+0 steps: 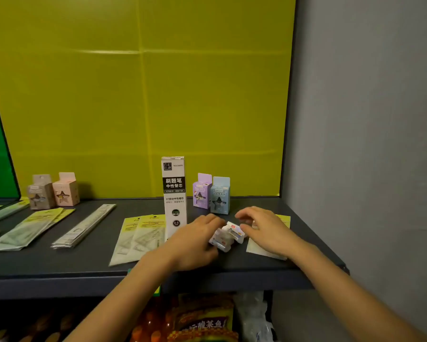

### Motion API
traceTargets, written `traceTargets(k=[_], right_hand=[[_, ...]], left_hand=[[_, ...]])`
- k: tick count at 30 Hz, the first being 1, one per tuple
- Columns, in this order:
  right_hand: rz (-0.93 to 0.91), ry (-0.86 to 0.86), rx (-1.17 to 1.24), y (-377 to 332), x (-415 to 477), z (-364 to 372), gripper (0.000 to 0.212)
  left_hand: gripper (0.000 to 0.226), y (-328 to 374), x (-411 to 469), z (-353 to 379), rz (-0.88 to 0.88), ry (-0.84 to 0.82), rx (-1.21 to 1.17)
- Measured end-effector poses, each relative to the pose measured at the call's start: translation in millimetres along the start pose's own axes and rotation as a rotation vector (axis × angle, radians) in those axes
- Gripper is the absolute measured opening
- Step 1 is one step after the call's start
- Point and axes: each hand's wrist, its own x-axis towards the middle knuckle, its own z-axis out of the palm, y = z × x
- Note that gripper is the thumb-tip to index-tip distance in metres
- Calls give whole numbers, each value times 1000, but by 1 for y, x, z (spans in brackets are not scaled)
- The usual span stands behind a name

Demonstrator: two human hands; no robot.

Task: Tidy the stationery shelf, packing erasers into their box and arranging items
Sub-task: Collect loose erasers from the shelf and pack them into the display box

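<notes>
Eraser box (pixel 228 234) is sitting near the front edge of the dark shelf (pixel 84 262), between my two hands, small and white with coloured print too blurred to read. Its top flaps are standing open and tilted; I cannot tell what is lying inside.

My left hand (pixel 194 243) is gripping the box's left side, with fingers curled round it. My right hand (pixel 264 229) is arching over the right side, with the thumb touching the flap edge and the fingers loosely bent. I cannot tell whether it is pinching anything. It is hovering over a flat clear packet (pixel 261 248) with a yellow header.

A tall white refill box (pixel 174 193) is standing upright just left of my left hand, reading "刷题笔 中性替芯" and "0.5". Behind the eraser box, a purple carton (pixel 202 192) and a blue carton (pixel 220 196) are standing side by side, touching, each with a star-shaped window. Far left, a grey carton (pixel 40 193) and a pink carton (pixel 65 190) are standing together against the yellow backboard (pixel 143 95).

Two ruler packets (pixel 138 238) are lying overlapped beside the refill box. A long narrow packet (pixel 84 227) is lying further left.
</notes>
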Motion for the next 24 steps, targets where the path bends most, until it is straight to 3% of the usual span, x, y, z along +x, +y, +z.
traceTargets(k=[3, 6, 18, 24], right_hand=[[61, -125, -152, 6, 20, 5, 47], [111, -230, -219, 8, 34, 10, 56], [174, -458, -204, 5, 56, 2, 45], [167, -498, -250, 0, 58, 6, 40]], left_hand=[[63, -6, 14, 7, -50, -128, -17], [57, -12, 23, 9, -65, -206, -50], [53, -17, 44, -1, -44, -387, 11], [56, -13, 54, -4, -134, -517, -27]])
